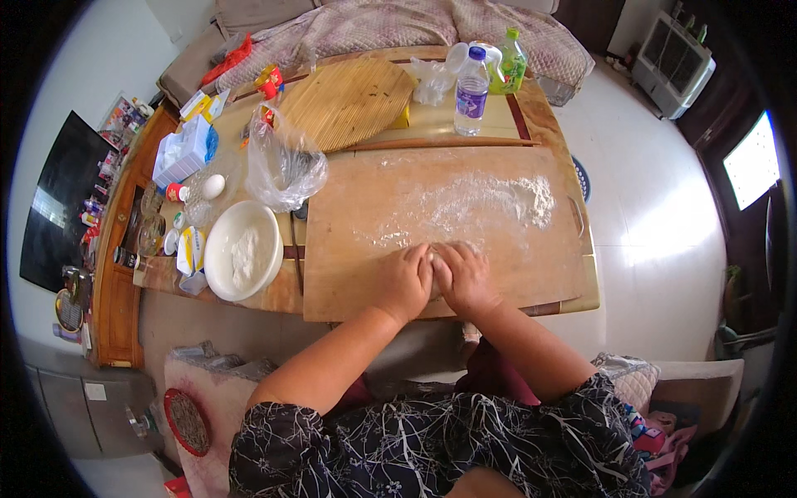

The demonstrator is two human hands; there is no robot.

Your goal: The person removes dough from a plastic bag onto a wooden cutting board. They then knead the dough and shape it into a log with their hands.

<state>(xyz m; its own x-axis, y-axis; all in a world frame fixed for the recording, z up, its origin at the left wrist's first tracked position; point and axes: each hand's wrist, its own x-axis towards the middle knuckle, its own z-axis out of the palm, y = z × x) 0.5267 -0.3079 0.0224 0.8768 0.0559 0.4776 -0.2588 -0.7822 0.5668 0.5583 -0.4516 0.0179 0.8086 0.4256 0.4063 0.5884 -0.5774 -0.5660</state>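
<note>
My left hand and my right hand press side by side near the front edge of a wooden board. Between and under them shows a little of a pale lump, apparently dough; the rest is hidden by my palms and fingers. Loose white flour is heaped at the board's right and smeared across its middle. A long wooden rolling pin lies along the board's far edge. To the left stands a white bowl with flour in it.
Beyond the board are a round slatted lid, a water bottle and a green bottle. A clear plastic bag, an egg and a blue-white plastic basket lie at the left.
</note>
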